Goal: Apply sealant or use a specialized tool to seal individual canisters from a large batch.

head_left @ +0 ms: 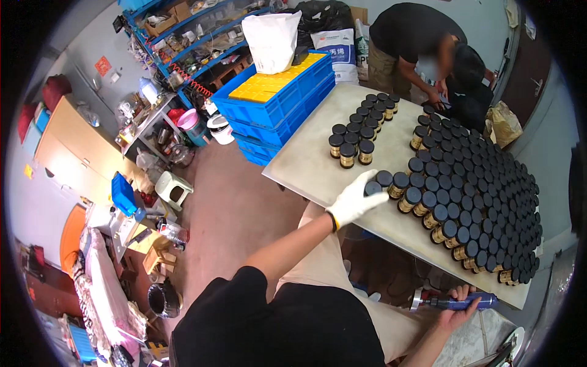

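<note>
My left hand (354,203), in a white glove with a dark and yellow cuff, is at the near edge of the table. Its thumb and fingers curve round a black-lidded jar (372,188); the jar's body is mostly hidden by the glove. Another such jar (384,178) stands right beside the fingertips. Bare and low at the right, my right hand (460,309) grips a blue handheld power driver (483,300) with a round metal head pointing left. A large block of black-lidded jars (471,189) with gold labels fills the table's right side.
A smaller group of jars (361,125) stands farther back on the pale table (306,165). Stacked blue crates (269,116) with yellow contents and a white bag (271,43) adjoin the table's left. A co-worker (416,37) bends over at the far side. A white stool (173,188) stands left.
</note>
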`<state>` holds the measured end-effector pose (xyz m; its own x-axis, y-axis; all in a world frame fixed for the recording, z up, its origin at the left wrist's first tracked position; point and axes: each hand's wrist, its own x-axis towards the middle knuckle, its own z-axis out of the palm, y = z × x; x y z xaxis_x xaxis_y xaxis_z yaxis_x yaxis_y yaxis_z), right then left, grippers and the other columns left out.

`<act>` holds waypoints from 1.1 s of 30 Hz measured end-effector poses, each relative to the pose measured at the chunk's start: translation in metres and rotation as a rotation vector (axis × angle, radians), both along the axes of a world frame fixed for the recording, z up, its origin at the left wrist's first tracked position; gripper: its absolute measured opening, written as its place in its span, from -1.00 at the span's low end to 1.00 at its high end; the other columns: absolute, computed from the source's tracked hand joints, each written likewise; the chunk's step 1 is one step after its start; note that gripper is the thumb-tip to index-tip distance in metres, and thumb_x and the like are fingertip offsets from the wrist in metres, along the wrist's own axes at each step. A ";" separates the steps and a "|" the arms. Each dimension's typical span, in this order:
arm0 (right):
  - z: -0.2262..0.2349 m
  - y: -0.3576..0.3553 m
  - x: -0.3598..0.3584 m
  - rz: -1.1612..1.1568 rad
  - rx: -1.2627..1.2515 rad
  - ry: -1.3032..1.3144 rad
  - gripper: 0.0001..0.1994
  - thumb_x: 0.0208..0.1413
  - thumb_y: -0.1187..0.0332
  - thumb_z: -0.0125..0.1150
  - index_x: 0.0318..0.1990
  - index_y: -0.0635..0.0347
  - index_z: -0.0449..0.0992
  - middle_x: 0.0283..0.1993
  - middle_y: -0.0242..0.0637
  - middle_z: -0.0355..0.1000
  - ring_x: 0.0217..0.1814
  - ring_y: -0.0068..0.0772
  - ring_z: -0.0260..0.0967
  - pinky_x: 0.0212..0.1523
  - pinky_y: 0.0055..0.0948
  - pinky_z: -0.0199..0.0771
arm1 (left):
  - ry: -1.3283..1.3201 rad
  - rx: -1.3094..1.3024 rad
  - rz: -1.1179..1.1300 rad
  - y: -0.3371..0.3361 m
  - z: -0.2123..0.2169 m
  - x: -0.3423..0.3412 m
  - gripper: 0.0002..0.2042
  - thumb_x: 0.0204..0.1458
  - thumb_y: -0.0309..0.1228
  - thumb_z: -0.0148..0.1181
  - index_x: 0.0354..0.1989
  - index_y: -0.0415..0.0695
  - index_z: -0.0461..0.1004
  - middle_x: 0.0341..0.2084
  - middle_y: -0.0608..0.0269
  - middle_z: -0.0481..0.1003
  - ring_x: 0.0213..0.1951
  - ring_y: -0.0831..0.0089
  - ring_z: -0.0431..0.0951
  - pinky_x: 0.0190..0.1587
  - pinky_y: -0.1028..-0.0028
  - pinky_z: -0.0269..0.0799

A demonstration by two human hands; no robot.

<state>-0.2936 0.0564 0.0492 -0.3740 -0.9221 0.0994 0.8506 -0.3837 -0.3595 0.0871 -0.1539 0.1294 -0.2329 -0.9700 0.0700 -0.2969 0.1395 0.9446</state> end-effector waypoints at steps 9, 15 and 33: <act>-0.006 0.003 0.012 0.005 0.016 -0.020 -0.66 0.35 0.04 0.07 -0.02 0.13 0.37 -0.36 -0.39 0.13 -0.34 -0.46 0.08 -0.23 -0.38 0.22 | -0.138 -0.248 0.250 0.033 -0.028 -0.006 -0.55 0.02 -0.18 0.43 -0.04 -0.23 0.50 -0.20 0.10 0.57 -0.14 0.21 0.58 -0.01 0.26 0.49; -0.001 0.010 0.012 -0.047 -0.053 -0.098 -0.66 0.36 0.03 0.06 -0.06 0.13 0.34 -0.41 -0.43 0.07 -0.37 -0.51 0.04 -0.25 -0.42 0.15 | 0.229 0.515 -0.343 0.107 -0.004 -0.051 -0.65 0.12 -0.32 0.37 -0.02 -0.18 0.41 -0.41 0.32 0.50 -0.45 0.63 0.48 -0.41 0.55 0.47; 0.004 0.005 0.008 -0.010 -0.013 -0.133 -0.71 0.37 0.08 0.06 -0.13 0.13 0.34 -0.39 -0.39 0.14 -0.32 -0.46 0.10 -0.15 -0.36 0.25 | -0.311 0.184 -0.809 0.139 -0.041 -0.123 -0.60 0.00 -0.10 0.43 -0.25 -0.21 0.52 -0.42 0.11 0.53 -0.36 0.34 0.53 -0.21 0.35 0.46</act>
